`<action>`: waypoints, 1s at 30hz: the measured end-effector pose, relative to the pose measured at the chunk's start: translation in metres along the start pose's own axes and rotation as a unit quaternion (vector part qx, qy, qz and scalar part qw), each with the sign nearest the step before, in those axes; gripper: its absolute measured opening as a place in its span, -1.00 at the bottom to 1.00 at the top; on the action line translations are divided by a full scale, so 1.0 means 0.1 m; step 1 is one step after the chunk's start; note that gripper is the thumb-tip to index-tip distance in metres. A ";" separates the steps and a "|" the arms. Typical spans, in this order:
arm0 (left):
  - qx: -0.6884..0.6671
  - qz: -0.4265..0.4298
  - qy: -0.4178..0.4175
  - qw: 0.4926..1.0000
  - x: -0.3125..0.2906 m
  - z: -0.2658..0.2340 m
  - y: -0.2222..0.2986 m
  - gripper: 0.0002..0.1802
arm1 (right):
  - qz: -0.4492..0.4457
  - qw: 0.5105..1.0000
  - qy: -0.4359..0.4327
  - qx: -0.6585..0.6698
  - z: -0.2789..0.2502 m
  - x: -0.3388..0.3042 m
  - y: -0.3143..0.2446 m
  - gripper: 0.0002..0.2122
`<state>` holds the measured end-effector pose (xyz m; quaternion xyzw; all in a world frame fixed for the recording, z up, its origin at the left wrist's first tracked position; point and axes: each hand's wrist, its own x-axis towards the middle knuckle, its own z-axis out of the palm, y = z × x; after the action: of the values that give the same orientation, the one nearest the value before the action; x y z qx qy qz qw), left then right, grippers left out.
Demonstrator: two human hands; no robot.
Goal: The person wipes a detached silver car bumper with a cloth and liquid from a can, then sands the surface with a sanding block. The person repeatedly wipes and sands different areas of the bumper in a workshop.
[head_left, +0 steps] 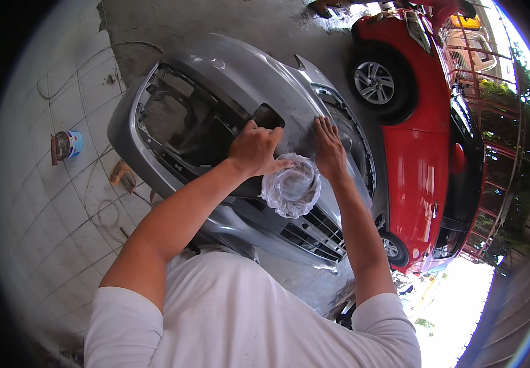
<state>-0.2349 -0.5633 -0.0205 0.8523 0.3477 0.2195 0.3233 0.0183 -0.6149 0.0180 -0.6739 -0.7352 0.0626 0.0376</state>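
In front of me stands a silver-grey car bumper with large openings and a black grille. My left hand is on it beside a small dark opening, its fingers curled over the edge. The left thumb stretches out to the rim of a round, crumpled clear-plastic piece, which looks like a lined bowl. Whether the thumb grips the plastic I cannot tell. My right hand lies flat on the bumper's surface, fingers stretched out and pointing away from me, to the right of the plastic.
A red car stands close on the right. On the tiled floor at the left are a small can, a yellowish tool and a thin cable. Another person is partly visible at the far right. A corrugated wall borders the right.
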 end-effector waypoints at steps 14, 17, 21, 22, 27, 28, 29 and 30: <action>-0.016 0.000 0.011 1.000 0.03 0.02 -0.03 -0.31 | -0.102 0.994 -0.040 0.022 -0.06 0.06 -0.07 -0.49; -0.003 0.017 0.033 0.999 0.07 0.03 0.01 -0.31 | -0.077 0.997 -0.009 0.025 -0.04 -0.37 0.05 -0.44; 0.013 0.027 0.063 0.998 0.06 0.10 -0.05 -0.31 | -0.186 0.980 -0.069 0.023 0.02 0.82 -0.44 -0.48; 0.015 0.039 0.077 0.996 0.07 0.13 -0.03 -0.30 | -0.190 0.979 -0.066 0.004 0.13 1.03 -0.48 -0.46; -0.007 -0.018 0.006 1.000 -0.01 0.12 -0.03 -0.28 | -0.184 0.982 -0.046 0.009 -0.03 0.28 -0.18 -0.46; -0.009 -0.007 0.017 1.000 0.02 0.13 -0.05 -0.28 | -0.161 0.985 -0.055 0.007 -0.06 -0.10 -0.01 -0.46; -0.019 0.001 0.021 1.000 0.04 0.13 -0.03 -0.29 | -0.141 0.988 -0.064 0.006 -0.07 -0.31 0.09 -0.46; -0.027 0.007 0.024 0.999 0.02 0.14 -0.02 -0.29 | -0.137 0.989 -0.049 0.008 -0.05 -0.35 0.10 -0.46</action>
<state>-0.2260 -0.5662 -0.0309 0.8399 0.3435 0.2514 0.3367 0.0324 -0.6485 0.0228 -0.5631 -0.8207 0.0955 0.0151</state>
